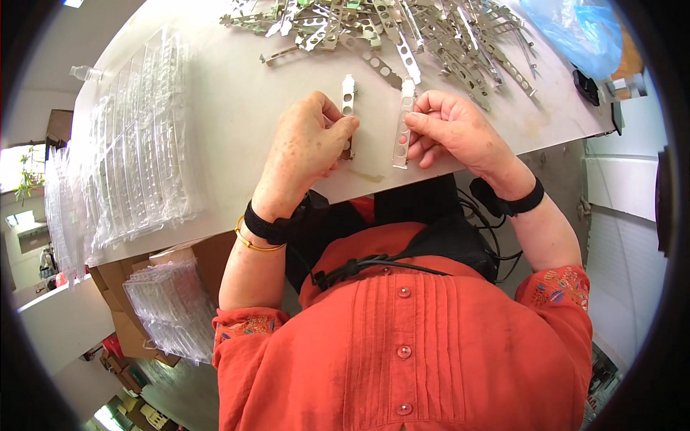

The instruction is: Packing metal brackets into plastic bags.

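Note:
Between the thumb and fingers of my left hand [310, 140] is a narrow metal bracket [348, 93] with round holes, its lower part mostly hidden by the hand. My right hand [453, 133] pinches a second perforated metal bracket [402, 140] along its right side. Both brackets point away from me, side by side and apart, over the near part of the white table [259, 208]. Beyond them spreads a loose heap of similar metal brackets [460, 43], some lying close to the right-hand one.
Stacked clear plastic trays [136, 144] cover the table's left side. More clear trays [172, 305] stand below beside a cardboard box [115, 316]. A blue plastic bag [575, 32] and a small black object [586, 87] lie at the right. Black cables [489, 215] hang near my lap.

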A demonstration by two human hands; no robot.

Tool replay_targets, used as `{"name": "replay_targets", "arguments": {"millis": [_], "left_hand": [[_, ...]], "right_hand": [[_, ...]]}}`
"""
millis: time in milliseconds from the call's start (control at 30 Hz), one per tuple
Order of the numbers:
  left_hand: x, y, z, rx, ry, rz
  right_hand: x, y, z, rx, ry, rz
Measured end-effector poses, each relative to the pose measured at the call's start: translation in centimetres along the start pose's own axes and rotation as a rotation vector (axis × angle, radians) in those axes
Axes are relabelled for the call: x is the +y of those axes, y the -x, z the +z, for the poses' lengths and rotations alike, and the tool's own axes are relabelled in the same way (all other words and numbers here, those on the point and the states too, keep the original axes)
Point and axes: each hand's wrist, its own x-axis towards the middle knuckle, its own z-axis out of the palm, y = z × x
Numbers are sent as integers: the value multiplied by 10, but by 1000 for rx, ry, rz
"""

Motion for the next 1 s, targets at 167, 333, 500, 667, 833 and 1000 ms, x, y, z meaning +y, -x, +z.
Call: {"name": "replay_targets", "arguments": {"millis": [167, 333, 500, 667, 833, 1000], "left_hand": [[-1, -2, -1, -3, -38, 55], [5, -2, 2, -15, -61, 10], [3, -5, 5, -11, -102, 57], [5, -5, 8, 23, -125, 91], [11, -6, 5, -16, -164, 45], [11, -6, 4, -30, -134, 29]], "right_hand": [[-1, 0, 0, -23, 11, -16], [1, 0, 0, -26, 9, -8], [1, -2, 1, -34, 33, 0], [3, -2, -1, -41, 33, -16], [5, -4, -2, -48, 28, -12], [5, -2, -1, -47, 27, -9]]}}
